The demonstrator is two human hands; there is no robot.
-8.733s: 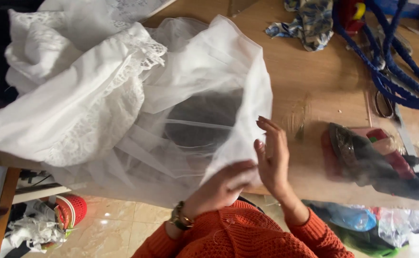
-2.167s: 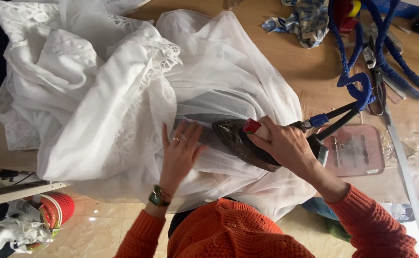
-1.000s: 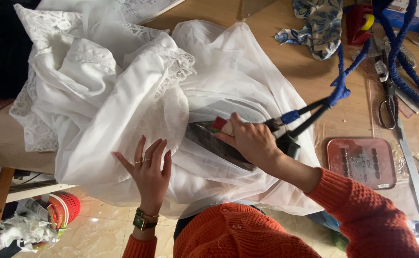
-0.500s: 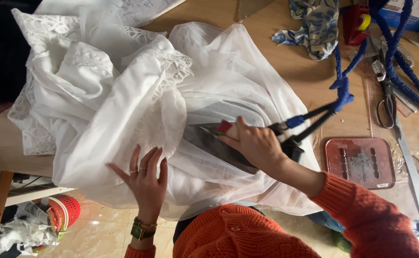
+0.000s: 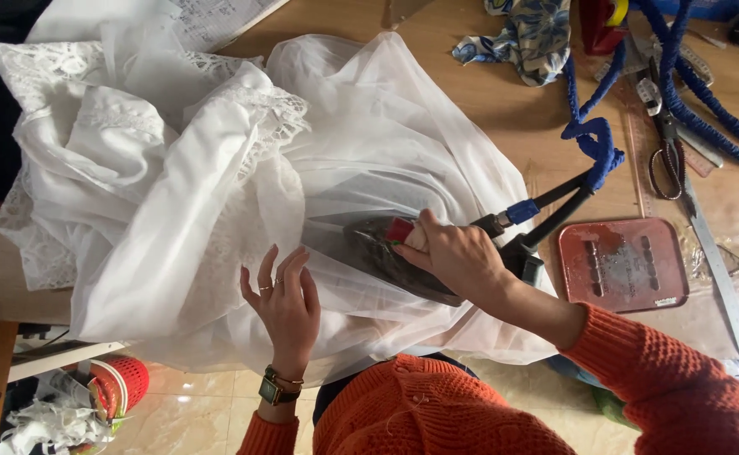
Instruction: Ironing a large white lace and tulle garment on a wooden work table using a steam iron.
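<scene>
Risk first, nearest the body: the left hand point(image 5: 283, 305) lies flat on the white fabric point(image 5: 218, 219), fingers spread and pressing down, holding nothing. It sits near the iron's nose, with only a short stretch of cloth between fingertips and hot metal. If the iron slides on toward it, those fingers could be burned. The cloth there is sheer and looks delicate; an iron that rests too long in one spot could scorch or melt it, and the loose folds bunched just beyond the left hand could be pressed into creases.

The right hand point(image 5: 458, 257) is closed around the iron's handle, thumb by its red knob. The iron point(image 5: 386, 253) lies sole down on the thin layer at the near edge of the table point(image 5: 487, 109), in the middle of the view, between the two hands. Its long axis runs roughly left to right in the picture, slightly tilted, with the pointed nose toward the person's left and a little away, and the heel at the right, where the cord comes out.

Farther off, that blue cord point(image 5: 592, 139) loops up across the table; a snag there could jerk the iron. A red rest point(image 5: 624, 265) lies right of the heel, with scissors point(image 5: 666, 160) beyond it.
</scene>
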